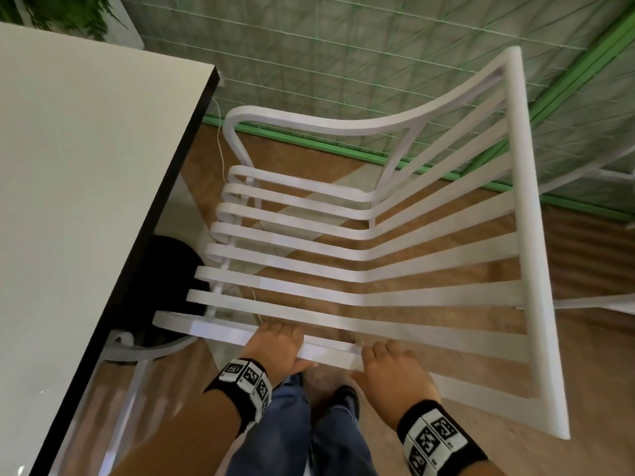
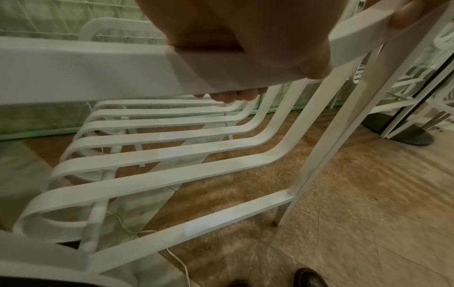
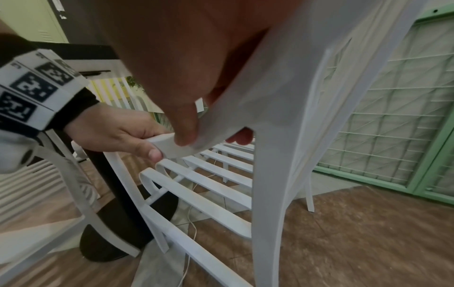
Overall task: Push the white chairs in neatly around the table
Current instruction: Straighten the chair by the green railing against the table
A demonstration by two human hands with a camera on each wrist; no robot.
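Note:
A white slatted chair (image 1: 309, 255) faces the white-topped table (image 1: 86, 166), and the curled fronts of its seat slats lie close to the table's dark edge. I stand at the chair's side. My left hand (image 1: 275, 345) and right hand (image 1: 388, 365) both grip the near armrest (image 1: 330, 353), side by side. In the left wrist view my left hand (image 2: 245, 38) wraps the rail, with fingertips (image 2: 230, 97) showing under it. In the right wrist view my right hand (image 3: 196, 77) clasps the same rail beside the left hand (image 3: 117, 134).
The table's black pedestal base (image 1: 171, 269) stands just in front of the seat. A second white chair (image 1: 137, 348) is partly under the table at the near left. A green mesh fence (image 1: 343, 46) runs behind. A white cable (image 2: 176, 258) lies on the floor.

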